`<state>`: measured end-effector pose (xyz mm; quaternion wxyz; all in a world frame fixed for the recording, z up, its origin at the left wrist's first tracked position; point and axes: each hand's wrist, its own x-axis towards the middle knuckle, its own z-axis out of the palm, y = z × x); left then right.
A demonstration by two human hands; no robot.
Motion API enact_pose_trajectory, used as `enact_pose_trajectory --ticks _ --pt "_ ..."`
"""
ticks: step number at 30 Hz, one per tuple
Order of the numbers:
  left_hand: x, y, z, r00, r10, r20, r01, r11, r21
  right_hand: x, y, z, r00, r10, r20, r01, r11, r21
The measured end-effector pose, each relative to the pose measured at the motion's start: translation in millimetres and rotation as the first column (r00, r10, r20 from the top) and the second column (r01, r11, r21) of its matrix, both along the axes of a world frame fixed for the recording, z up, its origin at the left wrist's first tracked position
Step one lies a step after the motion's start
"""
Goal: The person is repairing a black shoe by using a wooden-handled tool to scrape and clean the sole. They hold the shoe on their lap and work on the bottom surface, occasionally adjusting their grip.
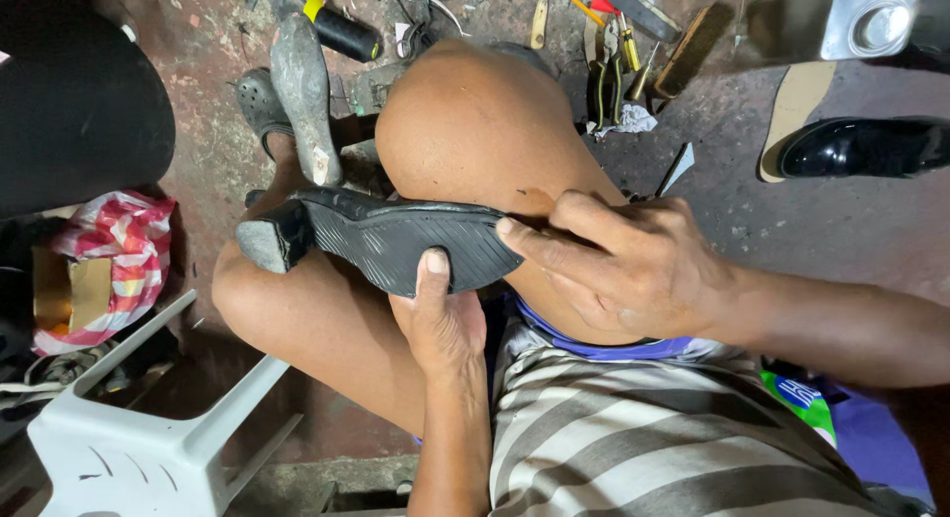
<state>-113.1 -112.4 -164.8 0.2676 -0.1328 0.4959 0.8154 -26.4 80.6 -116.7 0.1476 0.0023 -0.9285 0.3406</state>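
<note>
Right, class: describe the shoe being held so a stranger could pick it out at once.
Start at the bare knee in the middle. The shoe lies across it, sole up, between both hands. Unlike the glossy black shoe on the floor, it shows a dull ridged sole and block heel.

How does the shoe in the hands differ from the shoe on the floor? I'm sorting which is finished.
The held shoe lies sole-up across the knee, its dull ribbed sole and heel showing; the floor shoe stands upright, glossy upper showing. The left hand and right hand grip the held shoe; nothing touches the floor shoe. Both are black.
</note>
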Motion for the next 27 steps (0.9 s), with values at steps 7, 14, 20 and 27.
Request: enact_pose_trajectory --ticks 7,14,20,27 --pt "10.7 -2.5 5.0 0.999 -0.022 -0.028 0.023 1.0 0.018 -23.3 6.0 13.9 0.993 0.103 -0.061 -0.1 0.994 0.047" --pt "27.9 -8.5 4.9 1.0 -0.001 -0.026 0.004 0.996 0.092 4.3 4.1 11.2 0.981 -0.126 0.15 0.187 0.834 -0.52" --pt "44.2 -17.7 10.6 1.0 0.016 -0.021 -0.011 0.978 0.208 34.7 -24.0 22.1 0.98 -0.115 0.161 0.197 0.632 -0.75" --pt "66.7 -22.2 31.8 0.989 -0.004 -0.151 0.028 0.987 0.157 45.8 -37.8 29.3 0.973 -0.141 0.185 0.232 0.647 -0.726"
